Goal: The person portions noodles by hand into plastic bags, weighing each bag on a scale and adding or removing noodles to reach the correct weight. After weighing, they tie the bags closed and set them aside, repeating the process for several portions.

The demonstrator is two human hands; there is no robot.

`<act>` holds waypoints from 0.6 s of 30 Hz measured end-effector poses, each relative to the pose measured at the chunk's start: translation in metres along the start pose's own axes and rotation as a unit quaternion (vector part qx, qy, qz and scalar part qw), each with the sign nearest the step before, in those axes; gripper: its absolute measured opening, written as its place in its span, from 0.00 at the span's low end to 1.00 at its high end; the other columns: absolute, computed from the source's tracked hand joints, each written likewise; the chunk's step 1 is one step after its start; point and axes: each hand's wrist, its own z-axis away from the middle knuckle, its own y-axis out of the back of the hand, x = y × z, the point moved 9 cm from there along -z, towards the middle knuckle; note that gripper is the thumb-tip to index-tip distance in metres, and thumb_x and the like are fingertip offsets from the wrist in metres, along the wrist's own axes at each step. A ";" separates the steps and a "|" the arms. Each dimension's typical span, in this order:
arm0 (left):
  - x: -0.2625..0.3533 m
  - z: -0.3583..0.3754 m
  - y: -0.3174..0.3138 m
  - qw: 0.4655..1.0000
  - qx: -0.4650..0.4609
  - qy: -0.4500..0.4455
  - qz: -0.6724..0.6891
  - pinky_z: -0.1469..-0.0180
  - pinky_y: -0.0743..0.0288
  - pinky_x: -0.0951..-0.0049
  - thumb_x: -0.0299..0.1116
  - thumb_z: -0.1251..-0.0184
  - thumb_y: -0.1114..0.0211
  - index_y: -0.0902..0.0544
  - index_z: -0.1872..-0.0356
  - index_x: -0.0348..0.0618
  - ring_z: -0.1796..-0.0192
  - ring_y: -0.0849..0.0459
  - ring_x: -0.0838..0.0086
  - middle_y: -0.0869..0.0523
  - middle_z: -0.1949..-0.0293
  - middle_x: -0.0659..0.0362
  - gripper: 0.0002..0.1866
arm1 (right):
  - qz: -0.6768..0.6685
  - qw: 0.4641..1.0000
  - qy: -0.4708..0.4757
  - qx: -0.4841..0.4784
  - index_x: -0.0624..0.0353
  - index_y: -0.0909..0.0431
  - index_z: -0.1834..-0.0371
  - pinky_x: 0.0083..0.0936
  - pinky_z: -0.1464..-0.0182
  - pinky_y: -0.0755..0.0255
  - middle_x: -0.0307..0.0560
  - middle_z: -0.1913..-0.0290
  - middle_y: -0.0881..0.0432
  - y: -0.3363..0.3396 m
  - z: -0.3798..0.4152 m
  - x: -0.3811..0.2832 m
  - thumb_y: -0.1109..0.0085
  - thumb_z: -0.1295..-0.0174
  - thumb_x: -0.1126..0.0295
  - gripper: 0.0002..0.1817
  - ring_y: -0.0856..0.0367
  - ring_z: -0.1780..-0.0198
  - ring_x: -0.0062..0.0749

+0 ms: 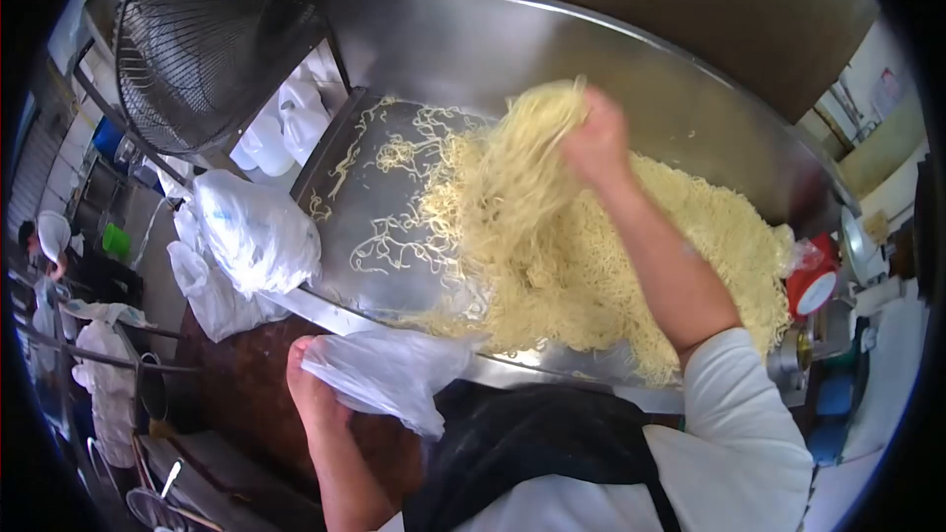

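Note:
A large heap of pale yellow noodles point(709, 227) covers much of a metal tray point(394, 187) with raised walls. Above the heap, my right hand point(597, 141) grips a bunch of lifted noodles point(527, 158), whose strands hang down to the pile. My left hand point(313, 379), lower left beside the tray's front edge, is closed on a thin translucent plastic bag point(389, 369). The bag hangs limp and looks flat. Loose strands are scattered over the tray's left part.
Filled white plastic bags point(251, 232) hang at the tray's left corner, below a wire-caged fan point(197, 49). A red scale-like object point(813, 276) stands at the right end. Far left, a person point(79, 261) is near a green container point(116, 241).

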 end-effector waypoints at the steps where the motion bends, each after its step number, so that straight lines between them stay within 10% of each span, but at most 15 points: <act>1: 0.003 0.000 -0.011 1.000 0.005 -0.013 0.005 0.63 0.23 0.75 0.30 0.34 0.37 0.26 0.65 0.44 0.69 0.21 0.76 0.19 0.70 0.61 0.06 | 0.003 1.000 0.009 -0.003 0.64 0.21 0.51 0.23 0.49 0.24 0.46 0.56 0.15 0.000 -0.006 -0.003 0.45 0.48 0.81 0.19 0.17 0.55 0.29; 5: 0.020 -0.008 -0.013 0.999 -0.007 -0.048 0.017 0.65 0.26 0.78 0.28 0.33 0.39 0.26 0.66 0.44 0.70 0.22 0.79 0.20 0.71 0.62 0.04 | -0.062 0.985 0.150 -0.054 0.64 0.21 0.53 0.27 0.58 0.20 0.48 0.60 0.15 0.027 -0.094 -0.111 0.50 0.42 0.79 0.14 0.15 0.61 0.30; 7: 0.013 -0.008 -0.008 0.999 -0.014 -0.046 0.007 0.66 0.27 0.79 0.28 0.33 0.39 0.26 0.66 0.44 0.70 0.23 0.80 0.21 0.71 0.63 0.04 | -0.165 0.971 0.172 -0.020 0.59 0.22 0.66 0.39 0.72 0.23 0.50 0.74 0.19 0.031 -0.109 -0.182 0.47 0.36 0.54 0.17 0.20 0.76 0.41; 14: 0.005 -0.012 -0.006 0.998 -0.008 -0.056 -0.013 0.65 0.28 0.79 0.29 0.33 0.38 0.26 0.67 0.43 0.70 0.23 0.81 0.21 0.72 0.65 0.05 | -0.145 0.964 0.223 0.023 0.59 0.22 0.67 0.36 0.73 0.23 0.47 0.77 0.21 0.065 -0.142 -0.278 0.55 0.32 0.59 0.17 0.21 0.78 0.37; 16: 0.008 -0.011 0.003 0.998 0.008 -0.064 -0.017 0.65 0.28 0.78 0.29 0.33 0.38 0.26 0.68 0.43 0.71 0.23 0.81 0.21 0.72 0.65 0.05 | -0.069 0.994 0.079 0.004 0.58 0.22 0.63 0.31 0.73 0.23 0.43 0.78 0.22 0.062 -0.120 -0.232 0.54 0.32 0.62 0.13 0.22 0.78 0.32; 18: 0.014 -0.008 0.008 0.996 0.013 -0.082 -0.018 0.65 0.27 0.79 0.30 0.33 0.38 0.24 0.68 0.42 0.70 0.23 0.81 0.20 0.72 0.64 0.05 | -0.073 0.917 -0.113 -0.376 0.63 0.21 0.52 0.21 0.62 0.23 0.43 0.62 0.15 0.028 -0.109 -0.139 0.41 0.43 0.70 0.16 0.17 0.64 0.25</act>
